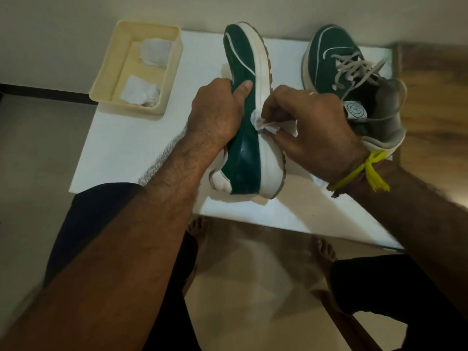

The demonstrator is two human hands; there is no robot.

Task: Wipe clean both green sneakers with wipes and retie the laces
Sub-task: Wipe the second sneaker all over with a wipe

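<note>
Left hand (215,117) grips a tilted sneaker (247,138); right hand (311,127) pinches a wipe (263,124) against its sole; second sneaker's (336,69) round tongue label (354,109) unreadable.

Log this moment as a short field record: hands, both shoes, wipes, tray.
left hand: grips held sneaker, tipped on its side
right hand: pinches wipe against the sneaker's white sole edge
other sneaker: upright on table, laces loose
tray: cream, holds two crumpled wipes
</note>
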